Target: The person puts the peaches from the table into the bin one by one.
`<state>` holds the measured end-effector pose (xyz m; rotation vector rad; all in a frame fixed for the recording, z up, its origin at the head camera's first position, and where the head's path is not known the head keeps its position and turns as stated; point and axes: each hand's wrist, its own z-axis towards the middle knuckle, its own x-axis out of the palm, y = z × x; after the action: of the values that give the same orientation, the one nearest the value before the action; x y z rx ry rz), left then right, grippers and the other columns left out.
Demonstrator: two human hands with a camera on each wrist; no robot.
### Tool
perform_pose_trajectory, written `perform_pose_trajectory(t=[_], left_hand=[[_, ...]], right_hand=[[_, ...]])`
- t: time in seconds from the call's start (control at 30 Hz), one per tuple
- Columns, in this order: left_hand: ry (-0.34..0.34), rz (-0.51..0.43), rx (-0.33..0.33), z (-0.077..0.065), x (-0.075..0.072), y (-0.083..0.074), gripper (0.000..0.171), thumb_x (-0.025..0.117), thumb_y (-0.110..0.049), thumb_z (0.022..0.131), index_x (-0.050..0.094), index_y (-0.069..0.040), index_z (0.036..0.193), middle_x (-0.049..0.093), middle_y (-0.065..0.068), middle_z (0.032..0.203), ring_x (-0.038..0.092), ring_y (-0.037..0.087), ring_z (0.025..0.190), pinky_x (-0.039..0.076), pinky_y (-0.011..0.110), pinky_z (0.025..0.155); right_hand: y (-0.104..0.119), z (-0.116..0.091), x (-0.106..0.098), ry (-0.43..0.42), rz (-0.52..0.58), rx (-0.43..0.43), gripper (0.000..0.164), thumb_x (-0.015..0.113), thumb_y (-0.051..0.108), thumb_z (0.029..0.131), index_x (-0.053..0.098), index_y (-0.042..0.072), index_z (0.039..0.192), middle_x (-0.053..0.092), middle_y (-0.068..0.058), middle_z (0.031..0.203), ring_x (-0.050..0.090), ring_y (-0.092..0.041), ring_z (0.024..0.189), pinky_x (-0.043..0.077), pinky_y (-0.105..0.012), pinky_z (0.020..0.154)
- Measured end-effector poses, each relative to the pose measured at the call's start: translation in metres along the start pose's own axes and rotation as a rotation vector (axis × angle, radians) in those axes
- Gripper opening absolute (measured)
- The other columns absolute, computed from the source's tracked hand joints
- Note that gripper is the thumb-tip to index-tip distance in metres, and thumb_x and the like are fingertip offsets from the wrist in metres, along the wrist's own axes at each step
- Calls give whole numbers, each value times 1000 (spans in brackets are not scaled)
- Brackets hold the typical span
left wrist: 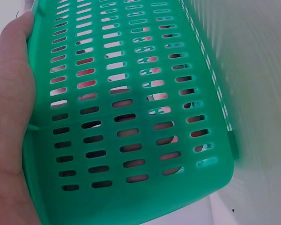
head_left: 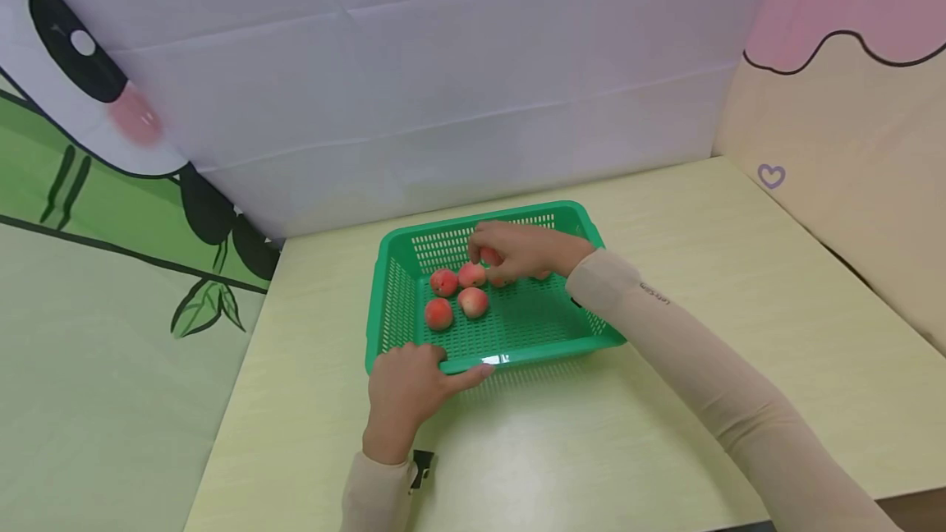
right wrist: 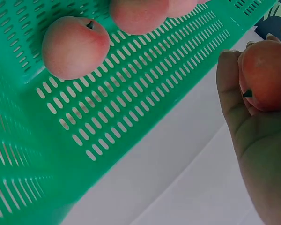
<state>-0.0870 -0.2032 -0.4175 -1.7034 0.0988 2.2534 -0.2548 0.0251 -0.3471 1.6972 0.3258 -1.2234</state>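
A green plastic basket (head_left: 554,348) with slotted walls stands on the table, several red-and-cream peaches inside. My left hand (head_left: 409,388) grips its near rim at the left corner, fingers over the edge and thumb along the rim. Over the basket's far half, my right hand (head_left: 528,249) holds a peach (right wrist: 267,75) with a small dark stem, raised off the basket floor. Left of that hand lie a front peach (head_left: 439,314), a pale peach (head_left: 473,302) and a spotted peach (head_left: 443,282). The right hand partly hides other peaches. Slotted basket wall fills much of the left wrist view.
The pale wooden table (head_left: 709,269) extends around the basket. Behind it hangs a white cloth backdrop (head_left: 473,105), with a printed cream-and-pink sheet (head_left: 850,146) on the right and a green printed sheet (head_left: 96,286) on the left.
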Motion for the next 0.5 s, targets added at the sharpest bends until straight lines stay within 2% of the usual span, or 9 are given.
perform_pose_trajectory(t=[0.13,0.37,0.5], left_hand=[[-24,-4,8,-1,0,0,79,80,-78,74,26,-24,53,12,-11,54,12,8,49,10,26,45],[-30,-13,10,-2,0,0,80,78,-80,75,26,-24,53,12,-11,55,12,8,50,10,26,46],[-64,-15,29,-2,2,1,81,61,-92,80,24,-24,54,11,-12,56,10,6,51,9,25,46]], right_hand=[[-5,0,5,19,-4,-6,29,63,8,92,65,7,121,55,-3,110,52,-21,97,47,-37,81],[-9,1,10,40,-13,-2,37,65,-1,89,63,3,126,57,-4,115,52,-22,104,49,-37,87],[-11,1,11,45,-9,4,43,63,-4,89,60,1,131,57,-7,121,52,-23,108,49,-38,91]])
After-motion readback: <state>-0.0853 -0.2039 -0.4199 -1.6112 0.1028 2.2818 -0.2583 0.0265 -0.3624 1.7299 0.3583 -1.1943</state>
